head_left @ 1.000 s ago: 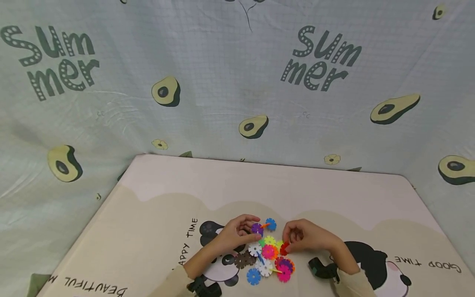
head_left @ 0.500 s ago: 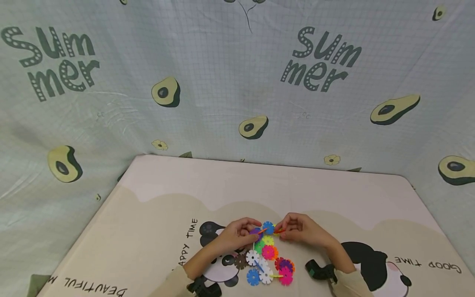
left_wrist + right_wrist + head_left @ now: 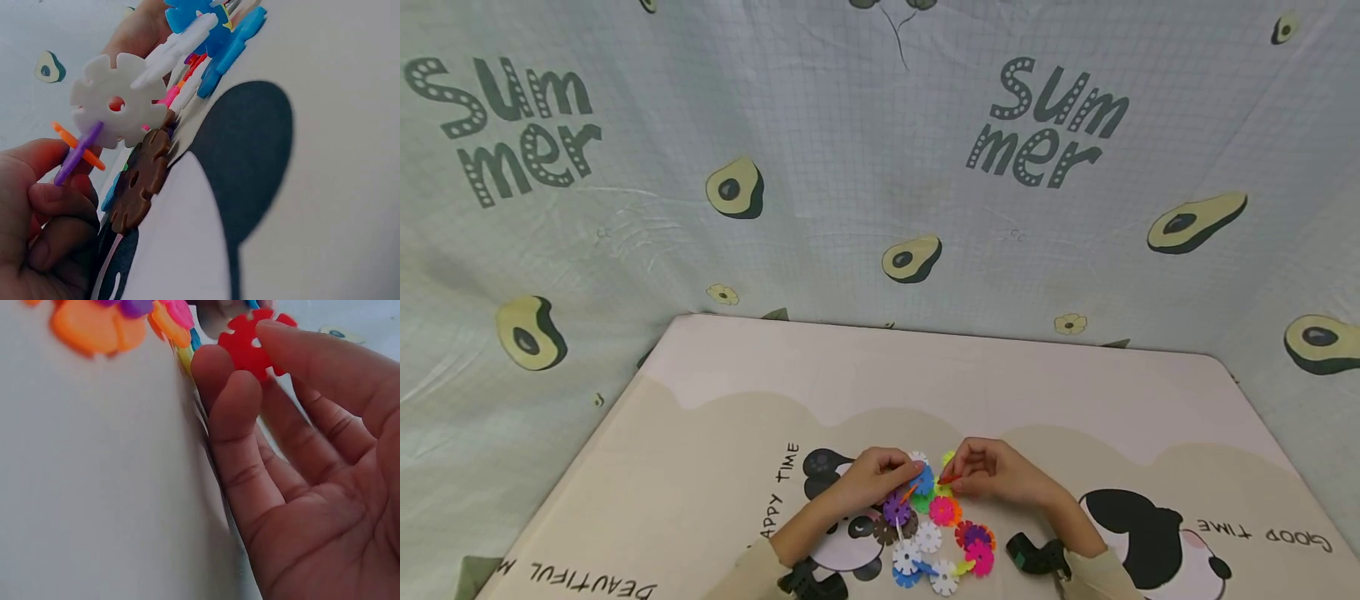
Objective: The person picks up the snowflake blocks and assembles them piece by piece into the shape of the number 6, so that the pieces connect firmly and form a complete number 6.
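Note:
My left hand (image 3: 880, 479) pinches a blue notched plastic disc (image 3: 922, 480), one of the snowflake-shaped linking pieces. An orange disc (image 3: 910, 493), seen edge-on, joins it to a purple disc (image 3: 896, 507). Further down that chain are a white disc (image 3: 906, 556) and blue ones. My right hand (image 3: 1000, 473) pinches a red disc (image 3: 250, 345) between thumb and fingertips, close beside the blue one. In the left wrist view, a white disc (image 3: 119, 100) hangs linked to a purple disc (image 3: 79, 154), near a brown disc (image 3: 142, 178).
Below and between the hands lie several more discs, among them a hot-pink disc (image 3: 942, 511), a magenta disc (image 3: 980, 557) and a white disc (image 3: 943, 577). The tabletop (image 3: 850, 375) has a printed panda cover and meets a hanging avocado-print cloth (image 3: 820, 167) behind.
My right hand has brought the red disc up and left, to the blue disc. My left hand has shifted its hold to the blue disc, and the purple and white chain has swung down and left.

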Tool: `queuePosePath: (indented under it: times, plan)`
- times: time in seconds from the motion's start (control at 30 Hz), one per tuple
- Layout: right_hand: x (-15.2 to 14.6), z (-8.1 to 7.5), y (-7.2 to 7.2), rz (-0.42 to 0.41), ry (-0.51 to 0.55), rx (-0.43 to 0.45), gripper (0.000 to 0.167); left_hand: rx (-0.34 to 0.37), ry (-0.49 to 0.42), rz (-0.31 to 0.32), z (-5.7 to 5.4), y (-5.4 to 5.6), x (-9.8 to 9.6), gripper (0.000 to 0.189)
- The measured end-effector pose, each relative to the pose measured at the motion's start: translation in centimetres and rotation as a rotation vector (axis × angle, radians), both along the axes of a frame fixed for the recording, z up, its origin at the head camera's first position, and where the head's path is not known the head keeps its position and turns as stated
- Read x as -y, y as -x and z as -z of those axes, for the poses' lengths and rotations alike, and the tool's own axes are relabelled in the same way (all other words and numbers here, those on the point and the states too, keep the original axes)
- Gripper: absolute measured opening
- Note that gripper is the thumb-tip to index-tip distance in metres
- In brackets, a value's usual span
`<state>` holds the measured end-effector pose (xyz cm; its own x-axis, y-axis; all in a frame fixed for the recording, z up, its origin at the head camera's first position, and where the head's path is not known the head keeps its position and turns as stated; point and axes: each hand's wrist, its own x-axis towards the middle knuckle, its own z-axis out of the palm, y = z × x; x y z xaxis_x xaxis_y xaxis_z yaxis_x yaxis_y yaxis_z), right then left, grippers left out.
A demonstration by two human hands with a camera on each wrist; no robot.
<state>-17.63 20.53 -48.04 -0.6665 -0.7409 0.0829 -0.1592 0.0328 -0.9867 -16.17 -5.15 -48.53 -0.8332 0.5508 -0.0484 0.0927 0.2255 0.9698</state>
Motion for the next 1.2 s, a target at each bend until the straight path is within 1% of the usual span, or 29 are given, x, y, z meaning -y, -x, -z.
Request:
queuePosePath:
  times: [0.2,0.33,0.53,0.67,0.83,0.93,1.07,1.2]
  plan:
    - [0.0,0.4,0.0,0.068,0.012,-0.012,0.012,0.006,0.008,0.003,0.1,0.1,-0.1,0.027]
    - [0.4,0.3,0.0,0.078,0.022,-0.034,0.011,0.013,0.010,0.009,0.0,0.1,-0.2,0.027]
    - [0.6,0.3,-0.2,0.093,0.003,-0.060,0.010,0.029,-0.006,0.005,0.0,0.1,-0.3,0.027]
    - [0.9,0.3,-0.3,0.115,-0.001,-0.121,0.009,0.044,-0.031,0.008,0.1,0.1,-0.3,0.026]
    - [1.3,0.2,-0.5,0.165,-0.019,-0.196,0.006,0.072,-0.056,0.016,0.1,0.1,-0.2,0.023]
    - [1.3,0.2,-0.5,0.168,-0.015,-0.208,0.007,0.081,-0.068,0.012,0.0,0.1,-0.2,0.021]
    - [1.3,0.1,-0.5,0.153,-0.008,-0.220,0.009,0.090,-0.074,0.013,-0.1,0.1,0.0,0.020]
    - [1.2,0.1,-0.4,0.140,0.005,-0.270,0.014,0.100,-0.072,0.025,-0.2,0.1,0.1,0.023]
